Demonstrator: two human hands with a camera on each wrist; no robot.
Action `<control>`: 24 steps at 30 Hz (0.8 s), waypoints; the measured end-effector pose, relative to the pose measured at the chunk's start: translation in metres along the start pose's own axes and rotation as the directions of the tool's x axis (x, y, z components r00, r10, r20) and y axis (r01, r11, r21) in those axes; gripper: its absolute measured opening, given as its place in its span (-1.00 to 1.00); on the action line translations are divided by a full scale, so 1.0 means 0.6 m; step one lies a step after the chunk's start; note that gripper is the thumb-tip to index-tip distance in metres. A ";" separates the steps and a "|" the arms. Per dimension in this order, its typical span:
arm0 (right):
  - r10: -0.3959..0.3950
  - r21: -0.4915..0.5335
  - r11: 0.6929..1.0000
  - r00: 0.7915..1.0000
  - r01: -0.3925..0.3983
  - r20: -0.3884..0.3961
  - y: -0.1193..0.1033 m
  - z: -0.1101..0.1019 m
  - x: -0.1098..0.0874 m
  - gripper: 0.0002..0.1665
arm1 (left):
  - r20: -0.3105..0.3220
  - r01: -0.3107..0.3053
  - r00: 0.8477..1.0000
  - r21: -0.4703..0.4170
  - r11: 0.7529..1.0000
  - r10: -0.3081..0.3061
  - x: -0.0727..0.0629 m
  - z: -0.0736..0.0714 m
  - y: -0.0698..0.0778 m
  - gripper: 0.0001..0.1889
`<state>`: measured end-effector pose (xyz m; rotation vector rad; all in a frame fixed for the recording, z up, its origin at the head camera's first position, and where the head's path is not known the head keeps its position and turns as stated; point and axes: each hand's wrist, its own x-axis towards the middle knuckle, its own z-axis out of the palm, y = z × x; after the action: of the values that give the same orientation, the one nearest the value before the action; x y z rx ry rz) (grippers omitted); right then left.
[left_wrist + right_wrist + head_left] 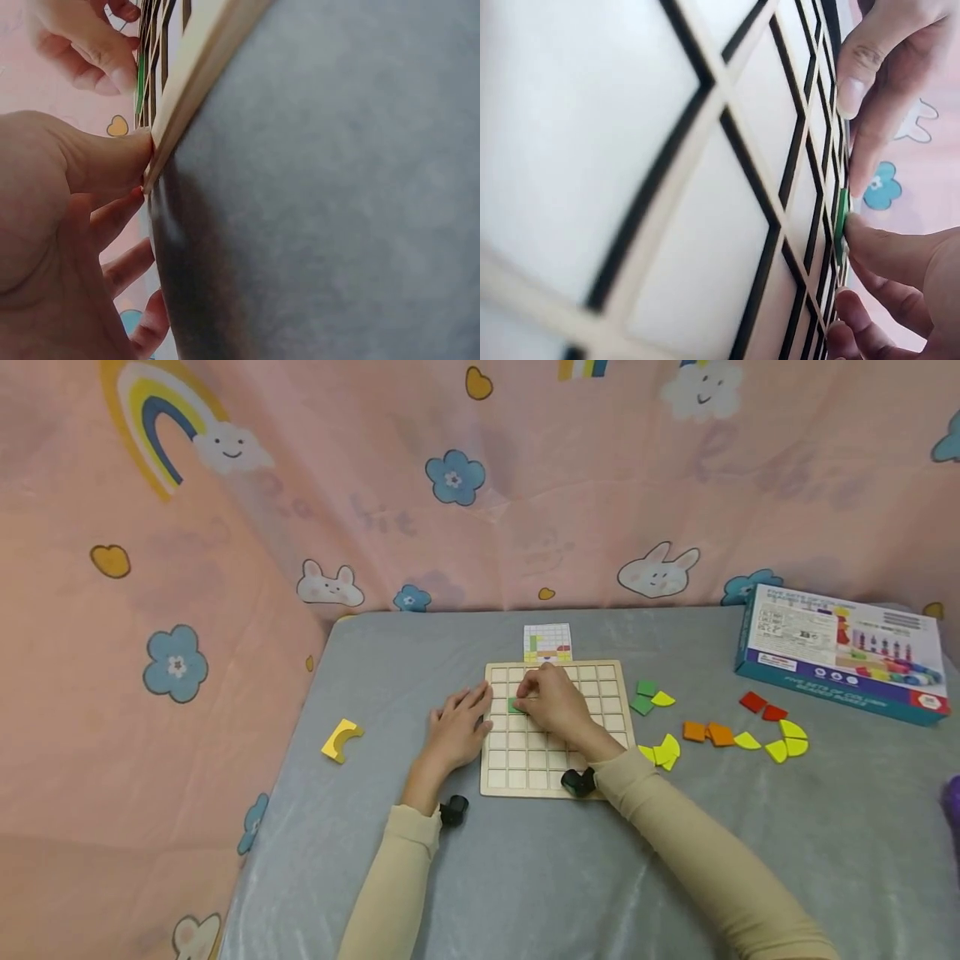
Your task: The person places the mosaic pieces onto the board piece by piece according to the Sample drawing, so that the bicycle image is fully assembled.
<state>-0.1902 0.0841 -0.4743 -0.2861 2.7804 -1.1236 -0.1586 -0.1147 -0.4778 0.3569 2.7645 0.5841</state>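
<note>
A wooden grid board [504,792] lies on the cloth. The right hand [555,700] reaches over it with curled fingers and holds a green square tile [514,705] at the upper left cells. Its thumb touches the green tile [841,225] in the right wrist view; part of the grip is hidden. At the board's left edge rests the left hand [457,727], fingers extended and spread. The left wrist view shows the left thumb [112,157] touching the board's rim [199,75]. Behind the board lies a pattern card [547,642] with a coloured grid picture.
Right of the board lie green tiles [646,687], yellow quarter-round pieces [667,750], orange squares [694,731] and red pieces [753,702]. A printed box [840,647] stands at the back right. A yellow arch block [342,741] lies on the left.
</note>
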 end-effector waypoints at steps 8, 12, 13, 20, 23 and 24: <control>0.008 0.028 1.000 0.999 -0.007 -0.038 0.043 -0.039 -0.027 -0.87 | 0.002 -0.013 1.000 -0.019 1.000 0.013 -0.002 -0.001 -0.001 -0.37; 0.033 0.047 0.998 0.998 -0.030 -0.048 0.078 -0.075 -0.043 -0.78 | -0.003 -0.011 1.000 -0.031 0.999 0.010 -0.002 0.000 -0.002 -0.37; 0.039 0.049 0.998 0.998 -0.037 -0.045 0.087 -0.086 -0.046 -0.74 | -0.004 -0.010 1.000 -0.031 0.999 0.010 -0.003 0.000 -0.002 -0.37; 0.110 0.018 0.994 0.992 -0.109 -0.058 0.150 -0.163 -0.061 -0.55 | 0.019 -0.009 1.000 -0.014 1.000 0.009 -0.003 -0.002 -0.002 -0.36; 0.151 -0.007 0.988 0.987 -0.151 -0.051 0.174 -0.185 -0.063 -0.53 | 0.021 -0.006 1.000 -0.012 1.000 0.006 -0.002 -0.001 -0.003 -0.36; 0.167 -0.008 0.986 0.985 -0.167 -0.041 0.181 -0.191 -0.064 -0.53 | 0.023 -0.005 1.000 -0.011 1.000 0.005 -0.002 -0.001 -0.003 -0.36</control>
<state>-0.1885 0.2466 -0.4661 -0.0298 2.7847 -1.0854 -0.1580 -0.1166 -0.4778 0.3659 2.7387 0.5920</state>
